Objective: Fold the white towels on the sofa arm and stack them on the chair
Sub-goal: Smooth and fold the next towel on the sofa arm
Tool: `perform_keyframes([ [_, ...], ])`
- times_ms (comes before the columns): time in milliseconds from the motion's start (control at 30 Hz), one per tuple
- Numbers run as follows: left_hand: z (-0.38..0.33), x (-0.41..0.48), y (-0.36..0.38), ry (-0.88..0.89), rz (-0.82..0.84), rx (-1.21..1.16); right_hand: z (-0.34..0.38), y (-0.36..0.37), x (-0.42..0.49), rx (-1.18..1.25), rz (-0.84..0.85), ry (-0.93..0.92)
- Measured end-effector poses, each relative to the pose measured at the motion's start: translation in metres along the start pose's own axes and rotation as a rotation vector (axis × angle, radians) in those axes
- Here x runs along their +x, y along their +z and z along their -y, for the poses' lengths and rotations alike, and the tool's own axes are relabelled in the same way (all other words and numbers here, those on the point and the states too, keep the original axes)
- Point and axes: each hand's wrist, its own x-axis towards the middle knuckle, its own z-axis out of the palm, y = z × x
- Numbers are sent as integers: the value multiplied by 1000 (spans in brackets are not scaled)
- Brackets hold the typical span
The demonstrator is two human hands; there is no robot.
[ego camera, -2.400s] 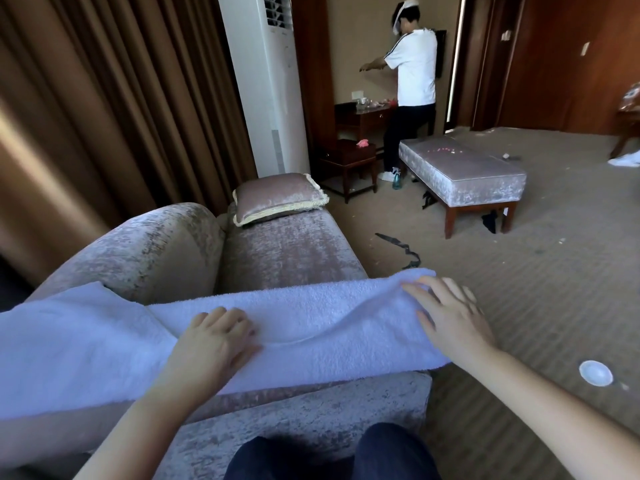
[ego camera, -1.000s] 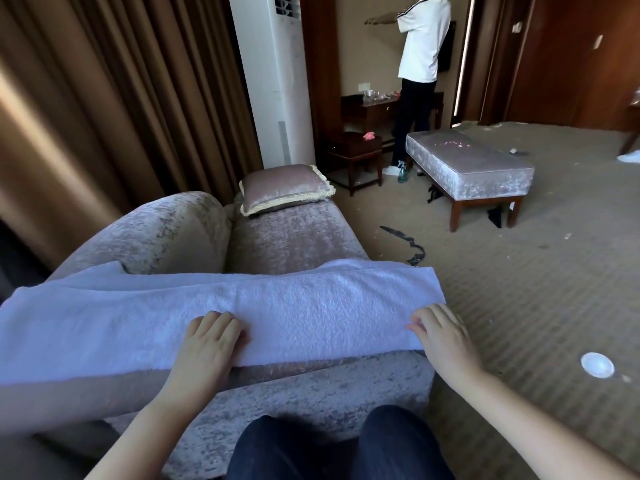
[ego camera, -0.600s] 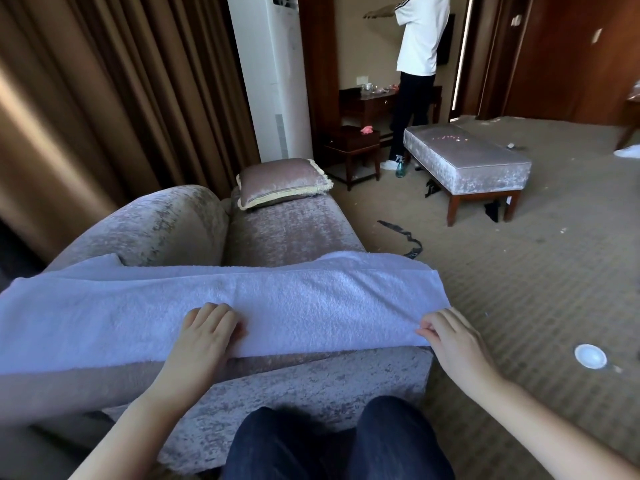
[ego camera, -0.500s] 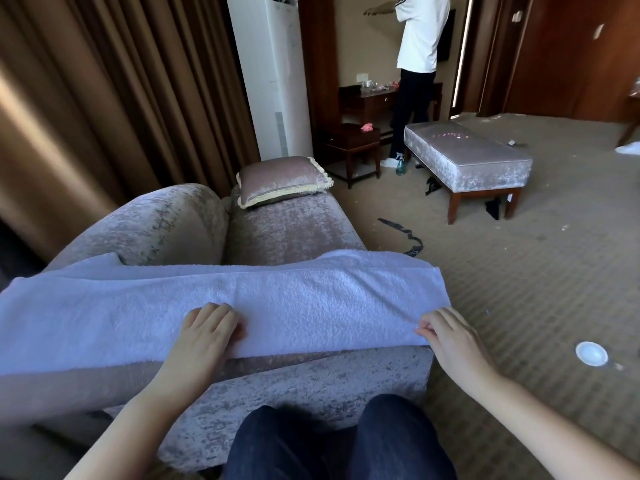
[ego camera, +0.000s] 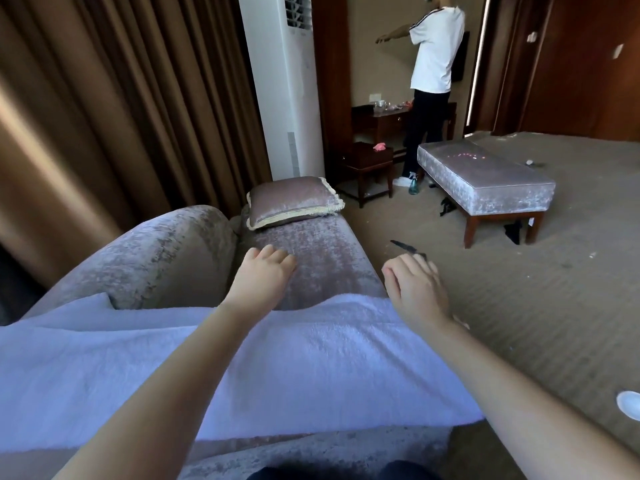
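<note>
A white towel (ego camera: 311, 372) lies spread lengthwise across the velvet sofa arm (ego camera: 346, 452) in front of me, folded over into a long band. Both my forearms stretch over it. My left hand (ego camera: 265, 277) hovers past the towel's far edge, above the sofa seat (ego camera: 322, 258), fingers apart and holding nothing. My right hand (ego camera: 414, 289) is at the towel's far right corner, fingers loosely curled; whether it pinches the edge is hidden by the hand.
A pink cushion (ego camera: 294, 200) rests at the seat's far end. On the carpet stand a padded bench (ego camera: 485, 183) and a small wooden table (ego camera: 369, 161). A person in a white shirt (ego camera: 434, 50) stands behind. A white disc (ego camera: 628, 405) lies on the floor at right.
Both hands left the towel's near edge and reached forward over it to its far side. The view moved closer to the sofa arm.
</note>
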Motion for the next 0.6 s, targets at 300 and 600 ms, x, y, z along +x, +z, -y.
perform_keyframes([
  [300, -24, 46, 88, 130, 602, -10, -13, 18, -4, 64, -20, 31],
  [600, -24, 39, 79, -149, 786, -633, -14, 19, -8, 71, 42, 8],
])
